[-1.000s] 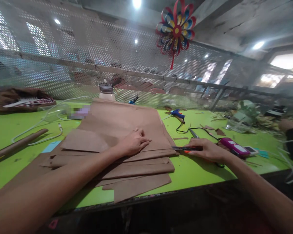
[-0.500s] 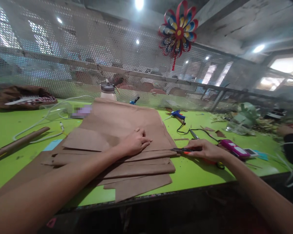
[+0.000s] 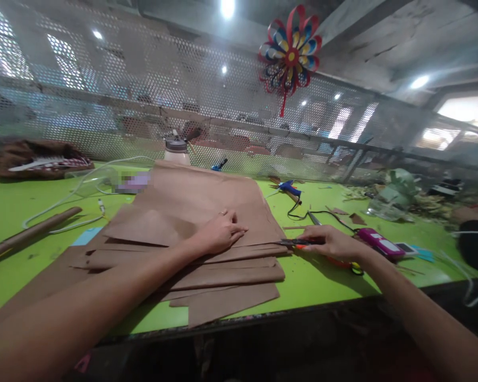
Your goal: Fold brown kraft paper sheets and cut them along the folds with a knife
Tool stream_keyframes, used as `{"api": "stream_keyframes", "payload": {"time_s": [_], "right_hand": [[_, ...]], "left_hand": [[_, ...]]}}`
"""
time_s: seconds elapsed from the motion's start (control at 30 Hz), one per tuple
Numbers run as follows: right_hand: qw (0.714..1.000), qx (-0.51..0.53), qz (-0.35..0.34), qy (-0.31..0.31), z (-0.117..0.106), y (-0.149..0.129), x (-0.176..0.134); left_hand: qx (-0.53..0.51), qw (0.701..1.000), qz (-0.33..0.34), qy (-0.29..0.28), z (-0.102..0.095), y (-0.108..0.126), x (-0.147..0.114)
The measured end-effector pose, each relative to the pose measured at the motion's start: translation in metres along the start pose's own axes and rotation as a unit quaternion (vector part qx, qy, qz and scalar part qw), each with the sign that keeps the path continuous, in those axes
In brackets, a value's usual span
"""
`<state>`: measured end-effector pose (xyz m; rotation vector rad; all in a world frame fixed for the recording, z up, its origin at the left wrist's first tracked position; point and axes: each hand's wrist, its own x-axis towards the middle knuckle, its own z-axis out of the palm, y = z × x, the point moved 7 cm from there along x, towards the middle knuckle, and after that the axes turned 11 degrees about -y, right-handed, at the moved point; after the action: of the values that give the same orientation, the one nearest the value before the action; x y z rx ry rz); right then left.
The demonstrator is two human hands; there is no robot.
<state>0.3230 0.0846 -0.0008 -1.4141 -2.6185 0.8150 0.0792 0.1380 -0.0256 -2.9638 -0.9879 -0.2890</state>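
Loosely curled, left hand (image 3: 218,234) touches paper (image 3: 217,188); right hand (image 3: 334,243) clasps scissors (image 3: 295,242).

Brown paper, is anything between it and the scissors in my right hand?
Nothing visible: the scissors in your right hand meet the brown paper at its right edge. Your left hand rests on the paper, left of the scissors.
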Motion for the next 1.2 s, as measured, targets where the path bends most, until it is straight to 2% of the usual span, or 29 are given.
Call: {"api": "stream_keyframes", "payload": {"time_s": [0.17,0.5,0.73,0.97,1.2], "right_hand": [[1.000,-0.026,0.007,0.007,0.000,-0.011,-0.008],[0.978,-0.187,0.062,0.066,-0.004,-0.036,-0.013],[0.967,-0.228,0.072,0.090,-0.005,-0.041,-0.013],[0.952,-0.273,0.083,0.108,-0.010,-0.052,-0.015],[0.947,-0.283,0.086,0.124,-0.009,-0.046,-0.013]], "left_hand": [[-0.005,1.000,-0.003,-0.001,-0.002,0.001,-0.001],[0.028,1.000,-0.012,0.000,-0.005,0.003,-0.001],[0.036,0.997,-0.060,-0.013,-0.006,0.001,-0.003],[0.020,0.998,-0.063,-0.015,-0.005,0.002,-0.004],[0.010,0.998,-0.062,-0.016,-0.004,0.001,-0.004]]}}
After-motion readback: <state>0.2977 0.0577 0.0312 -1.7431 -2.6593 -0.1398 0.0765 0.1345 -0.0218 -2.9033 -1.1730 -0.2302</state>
